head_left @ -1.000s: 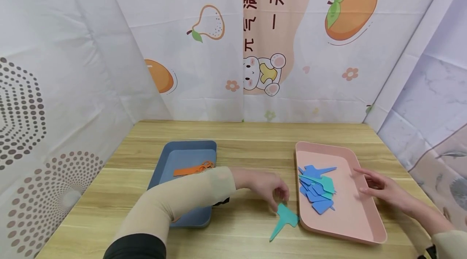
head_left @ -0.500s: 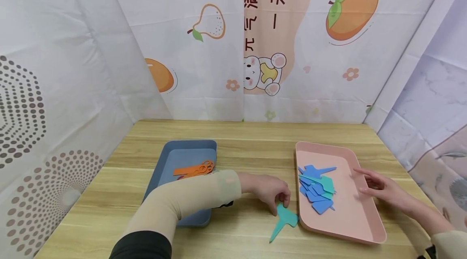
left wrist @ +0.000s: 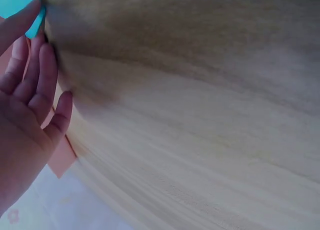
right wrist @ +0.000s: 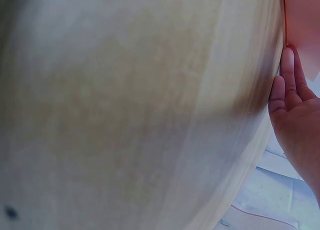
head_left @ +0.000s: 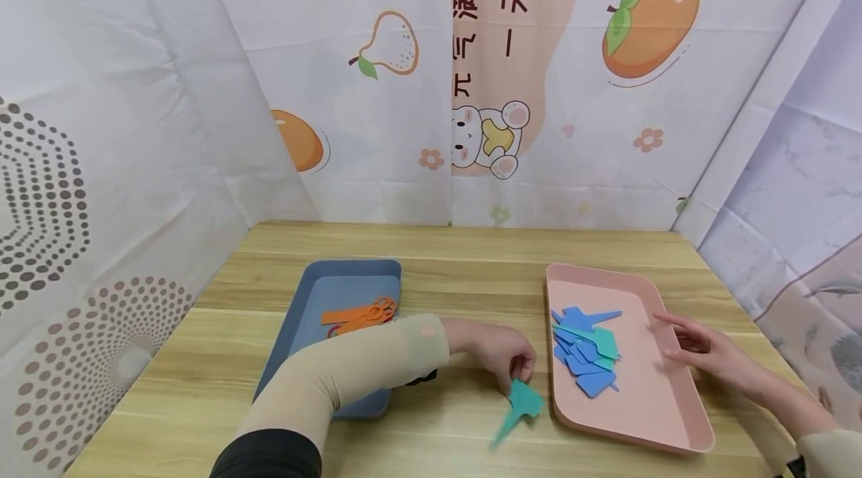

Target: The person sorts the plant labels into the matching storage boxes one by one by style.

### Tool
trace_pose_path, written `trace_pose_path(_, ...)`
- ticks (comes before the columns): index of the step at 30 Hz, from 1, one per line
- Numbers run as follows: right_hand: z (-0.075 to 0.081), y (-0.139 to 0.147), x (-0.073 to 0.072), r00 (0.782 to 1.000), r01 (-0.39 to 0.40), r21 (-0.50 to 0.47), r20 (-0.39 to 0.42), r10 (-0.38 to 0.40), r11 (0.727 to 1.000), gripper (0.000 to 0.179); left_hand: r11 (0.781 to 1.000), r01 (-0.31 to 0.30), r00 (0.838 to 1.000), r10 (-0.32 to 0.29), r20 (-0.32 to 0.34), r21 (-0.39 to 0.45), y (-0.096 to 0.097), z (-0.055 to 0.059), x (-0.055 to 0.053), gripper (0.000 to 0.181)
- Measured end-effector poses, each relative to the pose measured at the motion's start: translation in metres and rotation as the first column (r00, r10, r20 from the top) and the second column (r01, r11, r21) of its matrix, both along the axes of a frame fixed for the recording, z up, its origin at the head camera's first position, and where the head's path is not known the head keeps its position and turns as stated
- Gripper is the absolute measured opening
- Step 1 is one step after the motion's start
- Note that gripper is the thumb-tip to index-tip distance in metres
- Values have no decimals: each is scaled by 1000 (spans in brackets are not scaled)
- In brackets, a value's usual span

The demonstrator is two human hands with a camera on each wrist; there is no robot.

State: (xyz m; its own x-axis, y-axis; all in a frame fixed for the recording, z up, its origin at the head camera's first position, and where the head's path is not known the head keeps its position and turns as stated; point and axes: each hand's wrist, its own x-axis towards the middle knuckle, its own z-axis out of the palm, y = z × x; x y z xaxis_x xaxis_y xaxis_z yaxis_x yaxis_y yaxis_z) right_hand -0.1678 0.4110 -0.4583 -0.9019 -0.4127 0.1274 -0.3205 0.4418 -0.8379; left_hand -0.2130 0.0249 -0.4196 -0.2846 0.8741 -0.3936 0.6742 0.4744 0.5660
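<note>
My left hand (head_left: 501, 352) pinches the head of a teal T-shaped plant label (head_left: 524, 399), in front of the pink tray's left side. In the left wrist view, the thumb lies against the label (left wrist: 20, 7); its tail is out of sight there. At the pink tray's (head_left: 646, 396) right rim, my right hand (head_left: 714, 354) rests with its index finger and thumb reaching over the edge. The right wrist view shows its other fingers extended along the tray's outer side. Blue plant labels (head_left: 579, 351) and a few teal ones lie piled along that tray's left half.
A blue-grey tray (head_left: 337, 283) on the left holds orange flat pieces (head_left: 360, 313) with ring-shaped ends, partly hidden by the left sleeve (head_left: 364, 358). The wooden table (head_left: 471, 268) meets patterned cloth walls at the back and sides.
My left hand has moved slightly down and right and taken hold of the teal plant label. The label has shifted and its tail is now blurred. The right hand stays in place.
</note>
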Motion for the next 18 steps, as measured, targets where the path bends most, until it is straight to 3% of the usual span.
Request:
trace_pose_path(6,-1,-2,1,1000,-18,-16,0,18,1000,57,1000,4,994,-5,111,10,-5,0,-1,19)
trace_pose_path(11,0,-1,1,1000,0,6,-1,0,1000,58,1000,-21,991,18,135,17,-5,2,0,17)
trace_pose_path(15,1,0,1,1000,18,26,9,-19,999,58,1000,1,999,-2,35,25,-2,2,5,23)
trace_pose_path(18,1,0,0,1000,26,29,14,-26,999,57,999,42,991,-43,-129,-11,2,-1,10,32)
